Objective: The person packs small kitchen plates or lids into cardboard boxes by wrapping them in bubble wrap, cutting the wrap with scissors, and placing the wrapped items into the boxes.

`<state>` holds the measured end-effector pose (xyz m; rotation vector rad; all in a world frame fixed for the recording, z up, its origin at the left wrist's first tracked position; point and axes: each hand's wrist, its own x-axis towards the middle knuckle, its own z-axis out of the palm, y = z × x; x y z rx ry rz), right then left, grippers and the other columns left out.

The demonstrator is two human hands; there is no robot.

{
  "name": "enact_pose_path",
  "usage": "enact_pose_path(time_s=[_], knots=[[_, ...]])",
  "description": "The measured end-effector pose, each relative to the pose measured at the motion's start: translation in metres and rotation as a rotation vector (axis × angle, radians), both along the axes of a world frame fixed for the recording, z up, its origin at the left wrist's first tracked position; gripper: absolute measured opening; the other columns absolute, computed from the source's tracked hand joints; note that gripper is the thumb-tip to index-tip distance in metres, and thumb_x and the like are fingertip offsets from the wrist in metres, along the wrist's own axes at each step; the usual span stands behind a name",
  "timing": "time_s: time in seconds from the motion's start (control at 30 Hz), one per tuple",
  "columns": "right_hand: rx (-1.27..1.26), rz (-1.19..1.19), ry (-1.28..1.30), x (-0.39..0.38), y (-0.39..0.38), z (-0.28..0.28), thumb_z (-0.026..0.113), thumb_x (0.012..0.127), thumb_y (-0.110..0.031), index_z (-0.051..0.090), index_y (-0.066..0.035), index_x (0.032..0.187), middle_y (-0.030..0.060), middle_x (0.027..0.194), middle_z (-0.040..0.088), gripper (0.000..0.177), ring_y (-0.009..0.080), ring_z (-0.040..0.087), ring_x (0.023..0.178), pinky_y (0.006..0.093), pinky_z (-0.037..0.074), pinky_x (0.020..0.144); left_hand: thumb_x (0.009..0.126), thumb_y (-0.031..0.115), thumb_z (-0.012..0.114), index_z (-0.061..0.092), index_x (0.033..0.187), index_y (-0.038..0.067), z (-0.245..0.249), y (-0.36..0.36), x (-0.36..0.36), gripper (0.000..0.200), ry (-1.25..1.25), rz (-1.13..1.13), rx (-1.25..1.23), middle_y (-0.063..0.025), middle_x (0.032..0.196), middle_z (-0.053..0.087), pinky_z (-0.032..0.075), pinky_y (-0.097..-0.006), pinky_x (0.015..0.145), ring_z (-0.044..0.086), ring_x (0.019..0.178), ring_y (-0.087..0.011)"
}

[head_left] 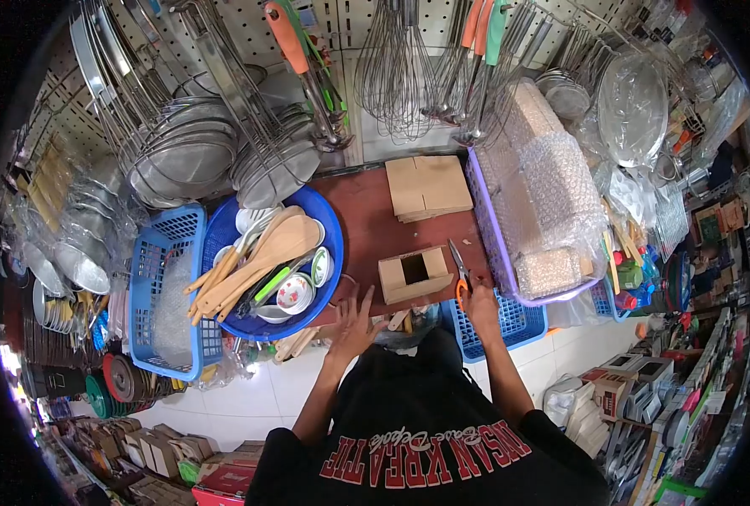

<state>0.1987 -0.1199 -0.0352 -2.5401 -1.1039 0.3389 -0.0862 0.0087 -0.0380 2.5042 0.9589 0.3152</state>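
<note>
My right hand [480,309] is closed on the orange handles of a pair of scissors [459,266], whose blades point away from me over the red-brown table [362,207]. Just left of the scissors stands a small cardboard box [402,291] with a dark opening on top. My left hand [354,325] is at the table's front edge, left of the box, with its fingers spread and nothing in it. Behind the box lie flat cardboard pieces [427,185] in a stack.
A blue round basin [329,223] holds wooden spatulas [282,244] and bowls. Blue baskets [143,316] stand at the left and below the table edge. A purple basket [497,240] holds bubble-wrapped boxes [561,185]. Strainers and whisks [396,76] hang above.
</note>
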Motion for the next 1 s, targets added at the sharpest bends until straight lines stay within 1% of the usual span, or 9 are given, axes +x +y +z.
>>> enact_pose_path(time_s=[0.1,0.2,0.3,0.4,0.5,0.6,0.63,0.73,1.0], knots=[[-0.060,0.026,-0.007,0.008,0.008,-0.011,0.064,0.088,-0.015,0.054,-0.004,0.133,0.0272,0.122,0.056,0.048,0.0428,0.059,0.108,0.0476,0.052,0.090,0.085,0.033,0.072,0.024,0.152,0.008,0.016,-0.012,0.004,0.086,-0.215,0.019,-0.191,-0.0263,0.150,0.027,0.025,-0.0587,0.110,0.030,0.135,-0.0472],[0.129,0.094,-0.173,0.006,0.007,-0.023,0.064,0.086,-0.009,0.059,0.004,0.119,0.0285,0.117,0.053,0.035,0.0444,0.056,0.106,0.0468,0.049,0.088,0.084,0.027,0.074,0.026,0.150,0.006,0.031,-0.018,0.009,0.084,-0.304,0.015,-0.197,-0.0246,0.148,0.027,0.024,-0.0544,0.112,0.028,0.137,-0.0437],[0.217,0.135,-0.181,0.000,0.003,-0.014,0.063,0.087,-0.006,0.060,0.003,0.116,0.0265,0.118,0.052,0.030,0.0419,0.053,0.108,0.0459,0.048,0.088,0.082,0.030,0.075,0.032,0.147,0.006,0.041,-0.022,0.013,0.082,-0.374,0.014,-0.161,-0.0233,0.148,0.031,0.025,-0.0527,0.110,0.030,0.137,-0.0424],[0.237,0.048,-0.046,-0.017,0.001,0.023,0.063,0.089,-0.007,0.060,-0.002,0.118,0.0218,0.117,0.053,0.029,0.0397,0.056,0.106,0.0464,0.049,0.086,0.081,0.030,0.076,0.033,0.146,0.006,0.055,-0.021,0.019,0.082,-0.438,0.014,-0.138,-0.0228,0.147,0.032,0.025,-0.0530,0.110,0.030,0.136,-0.0421],[0.383,0.144,0.090,-0.036,-0.003,0.064,0.064,0.089,-0.005,0.064,-0.002,0.111,0.0189,0.107,0.057,0.022,0.0333,0.063,0.090,0.0396,0.052,0.074,0.080,0.033,0.077,0.035,0.144,0.006,0.070,-0.021,0.025,0.082,-0.507,0.007,-0.154,-0.0223,0.146,0.033,0.024,-0.0532,0.110,0.030,0.136,-0.0422],[0.401,0.278,0.460,-0.052,-0.005,0.090,0.065,0.090,-0.005,0.067,-0.001,0.104,0.0161,0.101,0.059,0.015,0.0247,0.063,0.078,0.0317,0.051,0.067,0.079,0.037,0.077,0.037,0.142,0.006,0.083,-0.019,0.032,0.081,-0.523,-0.036,-0.105,-0.0217,0.145,0.033,0.024,-0.0539,0.110,0.031,0.136,-0.0424],[0.484,0.276,0.593,-0.057,-0.005,0.091,0.066,0.090,-0.005,0.069,0.000,0.100,0.0118,0.101,0.061,0.011,0.0167,0.062,0.082,0.0265,0.049,0.067,0.079,0.038,0.077,0.037,0.141,0.006,0.087,-0.018,0.035,0.081,-0.533,-0.052,-0.091,-0.0216,0.145,0.032,0.024,-0.0542,0.110,0.031,0.136,-0.0426],[0.564,0.272,0.946,-0.070,-0.002,0.112,0.065,0.090,-0.004,0.069,0.000,0.102,0.0076,0.103,0.062,0.012,0.0133,0.062,0.085,0.0258,0.050,0.069,0.079,0.041,0.076,0.038,0.140,0.007,0.095,-0.016,0.041,0.080,-0.552,-0.087,-0.048,-0.0212,0.146,0.032,0.023,-0.0551,0.110,0.030,0.136,-0.0430],[0.577,0.316,0.971,-0.073,0.011,0.126,0.067,0.089,-0.003,0.069,0.001,0.100,0.0066,0.103,0.062,0.012,0.0109,0.060,0.085,0.0243,0.049,0.072,0.080,0.043,0.075,0.040,0.139,0.008,0.100,-0.009,0.044,0.077,-0.474,-0.121,0.039,-0.0206,0.146,0.030,0.023,-0.0565,0.110,0.026,0.137,-0.0435]])
